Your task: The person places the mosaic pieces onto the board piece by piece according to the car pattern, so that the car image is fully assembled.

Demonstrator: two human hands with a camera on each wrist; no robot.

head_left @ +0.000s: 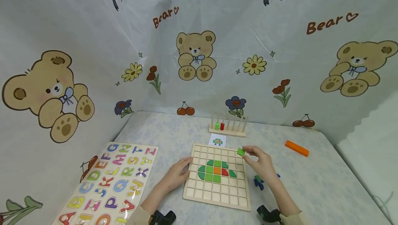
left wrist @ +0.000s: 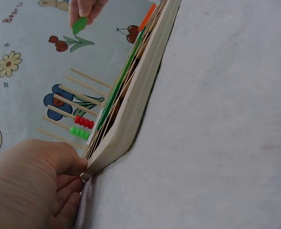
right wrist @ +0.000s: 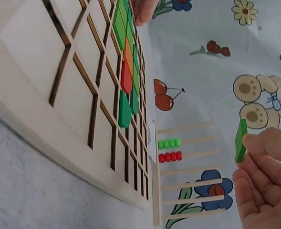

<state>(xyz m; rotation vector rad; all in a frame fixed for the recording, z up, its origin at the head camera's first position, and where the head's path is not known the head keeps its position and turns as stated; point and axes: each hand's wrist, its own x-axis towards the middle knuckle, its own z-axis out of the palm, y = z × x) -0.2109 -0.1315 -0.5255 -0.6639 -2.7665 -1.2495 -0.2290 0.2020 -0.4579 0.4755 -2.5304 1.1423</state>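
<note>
A wooden grid board lies on the table, with green, orange and red tiles set in its middle squares. At its left edge is my left hand, which holds that edge; in the left wrist view the fingers meet the board's rim. My right hand pinches a green square tile between thumb and fingertips, above the board's far right corner. The right wrist view shows this tile edge-on, apart from the board. Behind the board lies a small picture card with a similar coloured pattern.
A wooden rack of pegs with green and red beads stands at the back. The alphabet puzzle board lies at left, an orange bar at right. Blue and green pieces lie beside the grid board, partly behind the right arm.
</note>
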